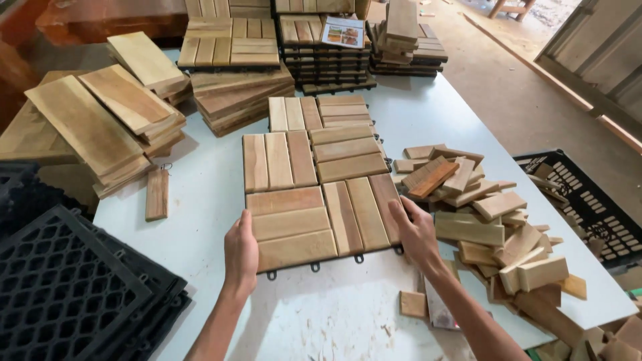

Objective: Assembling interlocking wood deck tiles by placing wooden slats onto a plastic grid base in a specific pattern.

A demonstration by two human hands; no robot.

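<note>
Wooden deck tile [321, 200], a square of slats set in alternating blocks on a black plastic base, lay flat near the middle of the white table [428, 113], toward its near edge. My left hand [241, 254] pressed against the tile's near-left corner, fingers curled over the edge onto the slats. My right hand [416, 230] clasped the right edge near the front corner, fingers flat on the wood and thumb on top. I judged that both hands gripped opposite sides so the tile stayed square and could not twist.

A second tile [321, 115] lay just beyond the first, touching its far edge. To the right, a loose heap of short wood offcuts [488, 220] spread toward the table's right edge, within easy reach of my right hand. A black crate [588, 200] stood off that edge. Black plastic grid bases [67, 281] were stacked at the near-left corner. Long planks [100, 120] were piled along the left edge, and stacked finished tiles [321, 47] lined the far edge.
</note>
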